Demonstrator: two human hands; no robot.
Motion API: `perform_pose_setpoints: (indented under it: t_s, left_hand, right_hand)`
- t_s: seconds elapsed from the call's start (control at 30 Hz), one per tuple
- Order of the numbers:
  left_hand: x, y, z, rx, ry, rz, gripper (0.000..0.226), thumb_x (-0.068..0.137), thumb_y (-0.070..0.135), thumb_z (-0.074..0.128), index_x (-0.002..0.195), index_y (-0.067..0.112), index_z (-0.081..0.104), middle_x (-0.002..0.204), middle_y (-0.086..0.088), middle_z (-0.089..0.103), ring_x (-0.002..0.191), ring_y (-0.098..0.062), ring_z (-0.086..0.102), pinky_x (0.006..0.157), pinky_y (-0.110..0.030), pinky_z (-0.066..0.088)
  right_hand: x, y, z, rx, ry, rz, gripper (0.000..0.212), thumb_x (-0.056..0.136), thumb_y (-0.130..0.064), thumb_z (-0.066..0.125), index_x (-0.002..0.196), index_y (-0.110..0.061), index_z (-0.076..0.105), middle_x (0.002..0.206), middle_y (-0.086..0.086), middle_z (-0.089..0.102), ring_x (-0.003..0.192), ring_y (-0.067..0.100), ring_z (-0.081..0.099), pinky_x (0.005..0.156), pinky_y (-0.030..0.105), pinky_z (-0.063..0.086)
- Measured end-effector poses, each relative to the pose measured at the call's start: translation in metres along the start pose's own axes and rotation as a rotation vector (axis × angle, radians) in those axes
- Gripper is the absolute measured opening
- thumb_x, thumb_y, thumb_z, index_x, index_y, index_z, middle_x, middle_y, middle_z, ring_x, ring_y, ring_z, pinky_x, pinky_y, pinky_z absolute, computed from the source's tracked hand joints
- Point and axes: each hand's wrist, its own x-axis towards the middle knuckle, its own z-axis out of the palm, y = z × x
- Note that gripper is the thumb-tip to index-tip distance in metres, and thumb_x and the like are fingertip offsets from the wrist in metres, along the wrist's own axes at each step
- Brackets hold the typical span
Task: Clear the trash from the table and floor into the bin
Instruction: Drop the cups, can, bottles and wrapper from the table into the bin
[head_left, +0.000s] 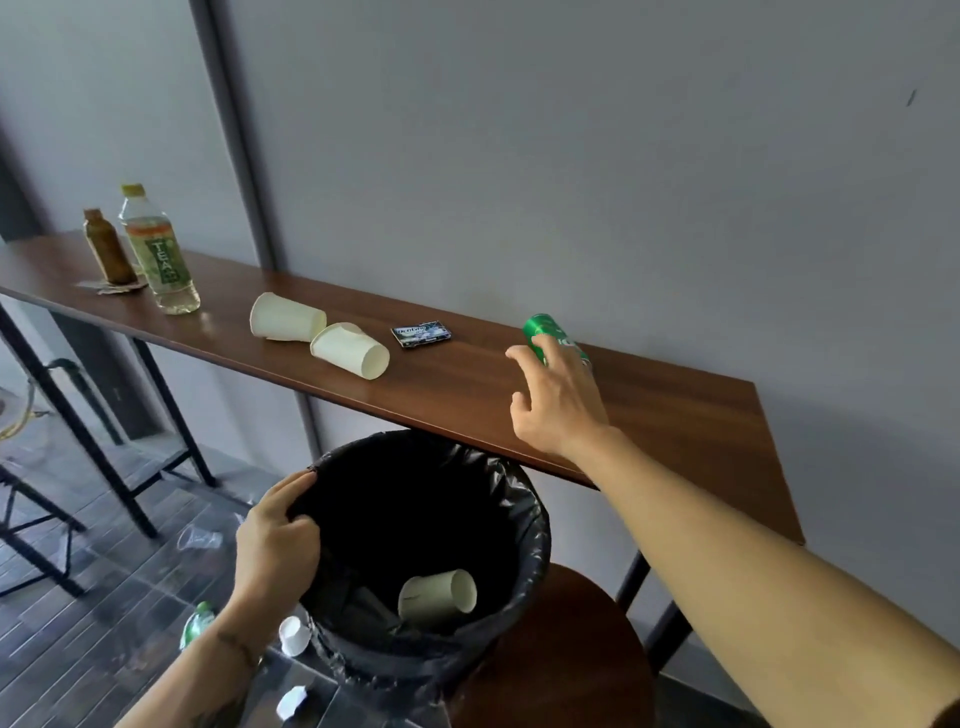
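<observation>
A bin (530, 525) lined with a black bag stands below the narrow wooden table (467, 400); a paper cup (439, 597) lies inside it. My left hand (275, 540) grips the bin's near-left rim. My right hand (556, 400) reaches over the table with fingers spread, its fingertips at a green can (545, 330) lying by the wall. Two paper cups (285, 318) (350, 351) lie tipped over mid-table, with a small dark gum pack (421, 333) to their right. On the floor lie a clear plastic cup (200, 539), a green bottle (196, 623) and a white cup (294, 635).
A tea bottle (158, 254) and a brown bottle (108, 248) stand at the table's far left on some paper scraps. A round wooden stool (566, 665) sits right of the bin. Black metal table and chair legs (67, 431) stand at left. White paper bits (292, 702) lie near the bin.
</observation>
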Motion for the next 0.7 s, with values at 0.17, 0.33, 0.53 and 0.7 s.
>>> perform_pose_setpoints:
  t_s: [0.17, 0.33, 0.53, 0.7]
  left_hand:
    - [0.005, 0.000, -0.007, 0.001, 0.023, -0.006, 0.065, 0.078, -0.012, 0.040, 0.130, 0.018, 0.067, 0.121, -0.001, 0.066, 0.086, -0.015, 0.061, 0.066, -0.014, 0.051]
    - [0.013, -0.005, -0.010, 0.017, 0.077, -0.018, 0.065, 0.077, -0.011, 0.042, 0.131, 0.017, 0.067, 0.132, -0.003, 0.065, 0.110, -0.018, 0.056, 0.096, -0.032, 0.047]
    - [0.016, -0.004, -0.016, 0.047, 0.069, -0.028, 0.065, 0.079, -0.011, 0.040, 0.132, 0.016, 0.066, 0.134, 0.003, 0.062, 0.113, -0.019, 0.058, 0.098, -0.036, 0.052]
    - [0.020, -0.010, -0.020, 0.056, 0.062, -0.027, 0.065, 0.077, -0.007, 0.042, 0.130, 0.021, 0.067, 0.134, 0.007, 0.063, 0.118, -0.023, 0.061, 0.104, -0.046, 0.050]
  right_hand:
    - [0.028, 0.031, 0.011, -0.174, -0.169, 0.156, 0.055, 0.089, -0.033, 0.053, 0.141, -0.030, 0.035, 0.146, 0.011, 0.029, 0.126, 0.037, 0.038, 0.097, 0.053, 0.043]
    - [0.043, 0.049, 0.026, -0.161, -0.223, 0.231, 0.052, 0.093, -0.029, 0.053, 0.141, -0.035, 0.033, 0.146, 0.011, 0.026, 0.128, 0.039, 0.036, 0.097, 0.057, 0.042]
    - [0.049, 0.054, 0.043, -0.171, -0.195, 0.257, 0.054, 0.093, -0.019, 0.057, 0.143, -0.029, 0.038, 0.144, 0.011, 0.030, 0.117, 0.036, 0.046, 0.085, 0.044, 0.049]
    - [0.051, 0.051, 0.039, -0.151, -0.065, 0.206, 0.049, 0.088, -0.014, 0.059, 0.135, -0.023, 0.052, 0.137, 0.011, 0.038, 0.112, 0.040, 0.043, 0.079, 0.046, 0.053]
